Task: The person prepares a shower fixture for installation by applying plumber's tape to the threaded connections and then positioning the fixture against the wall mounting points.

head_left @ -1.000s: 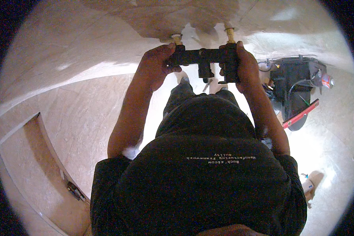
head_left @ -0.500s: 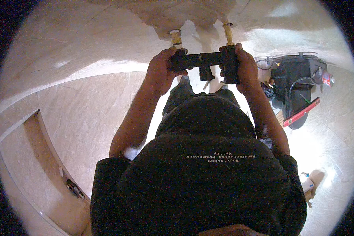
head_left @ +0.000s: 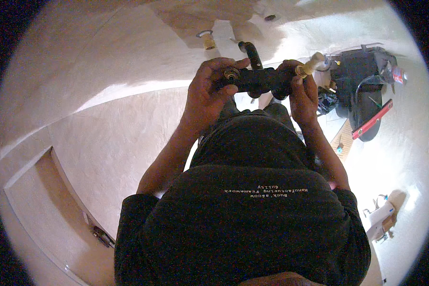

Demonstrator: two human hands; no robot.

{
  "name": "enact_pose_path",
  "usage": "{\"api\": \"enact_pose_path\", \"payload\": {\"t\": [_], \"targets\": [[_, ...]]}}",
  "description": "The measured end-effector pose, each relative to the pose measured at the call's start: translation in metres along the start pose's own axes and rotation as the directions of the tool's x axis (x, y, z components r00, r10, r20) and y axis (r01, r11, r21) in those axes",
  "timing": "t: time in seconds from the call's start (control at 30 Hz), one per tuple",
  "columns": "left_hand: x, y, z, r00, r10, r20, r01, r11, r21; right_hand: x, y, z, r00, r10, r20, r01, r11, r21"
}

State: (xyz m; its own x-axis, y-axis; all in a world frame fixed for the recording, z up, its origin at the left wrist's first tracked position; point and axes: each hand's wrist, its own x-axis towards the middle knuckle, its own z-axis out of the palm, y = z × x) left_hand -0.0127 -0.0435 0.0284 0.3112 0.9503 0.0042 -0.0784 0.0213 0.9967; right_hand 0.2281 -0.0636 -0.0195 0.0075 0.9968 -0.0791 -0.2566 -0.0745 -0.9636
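- We see the black tap (head_left: 260, 81) at about 1 o'clock from the middle of the view, up off the floor (head_left: 128, 119) and apart from the wall (head_left: 105, 62).
- The left hand (head_left: 209, 88) is closed around the tap's left end, with thumb and fingers on either side of a round threaded opening (head_left: 231, 75) that we can see into.
- The right hand (head_left: 304, 93) grips the other end, its fingers curled round the body.
- Beside those fingers we find a brass connector (head_left: 311, 66), pointing toward 1 o'clock; we cannot tell how firmly it sits on the tap.
- From the tap's middle a curved black tube (head_left: 253, 55) reaches toward 11 o'clock.
- At 12 o'clock a brass pipe end (head_left: 209, 43) sticks out of the wall, clear of the tap; at 1 o'clock, higher up, we see a dark hole (head_left: 270, 18).
- At 2 o'clock stands a black case (head_left: 362, 71), with a can (head_left: 399, 75) near its right side.
- Near 3 o'clock a red level (head_left: 372, 119) leans across the case's lower part.
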Motion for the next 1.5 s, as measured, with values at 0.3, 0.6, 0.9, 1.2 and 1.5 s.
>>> {"api": "enact_pose_path", "payload": {"t": [0.3, 0.6, 0.9, 1.2, 1.5], "targets": [[-0.012, 0.006, -0.01, 0.951, 0.211, 0.228, -0.24, 0.964, 0.111, -0.057, -0.004, 0.024, 0.971, -0.171, -0.166, 0.173, 0.985, 0.0], [-0.016, -0.003, -0.024, 0.874, 0.009, 0.485, -0.181, 0.934, 0.308, -0.121, 0.025, 0.052, 0.896, 0.175, -0.408, -0.077, 0.966, 0.246], [-0.052, -0.01, -0.004, 0.866, -0.287, 0.409, 0.138, 0.924, 0.358, -0.175, 0.056, 0.039, 0.924, 0.265, -0.275, -0.081, 0.84, 0.537], [-0.093, -0.005, 0.048, 0.783, -0.522, 0.34, 0.367, 0.827, 0.425, -0.227, 0.073, 0.003, 0.887, 0.346, -0.308, -0.218, 0.899, 0.381], [-0.143, -0.025, 0.037, 0.696, -0.646, 0.314, 0.388, 0.706, 0.592, -0.28, 0.103, 0.02, 0.872, 0.352, -0.341, -0.294, 0.932, 0.211]]}}
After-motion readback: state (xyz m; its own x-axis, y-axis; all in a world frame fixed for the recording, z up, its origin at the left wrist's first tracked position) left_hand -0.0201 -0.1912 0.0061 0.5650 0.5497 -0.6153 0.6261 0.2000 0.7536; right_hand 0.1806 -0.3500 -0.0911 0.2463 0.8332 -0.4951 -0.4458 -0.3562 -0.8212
